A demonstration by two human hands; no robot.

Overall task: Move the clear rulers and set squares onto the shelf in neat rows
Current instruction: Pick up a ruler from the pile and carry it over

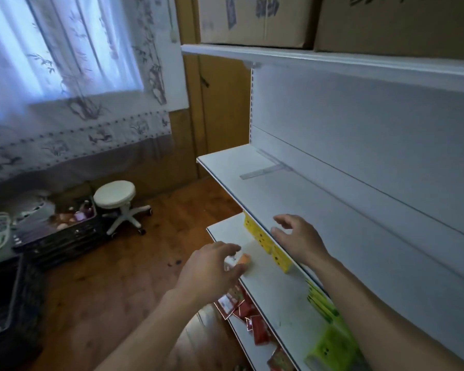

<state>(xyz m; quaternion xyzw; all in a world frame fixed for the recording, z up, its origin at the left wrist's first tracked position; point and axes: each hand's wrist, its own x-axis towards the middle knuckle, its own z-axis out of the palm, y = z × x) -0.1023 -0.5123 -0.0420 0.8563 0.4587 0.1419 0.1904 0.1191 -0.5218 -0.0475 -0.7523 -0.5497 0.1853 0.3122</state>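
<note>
A white shelf runs from the middle of the view toward the lower right. A clear ruler lies flat on its far left end, and a second clear ruler lies along the back wall, meeting it at an angle. My right hand hovers over the shelf's front edge with fingers spread and nothing in it. My left hand is lower and to the left, over the shelf below, fingers loosely bent and holding nothing.
Yellow boxes and a small orange-white item sit on the lower shelf; red packets lie below. Cardboard boxes fill the top shelf. A white stool and dark crates stand on the wooden floor at left.
</note>
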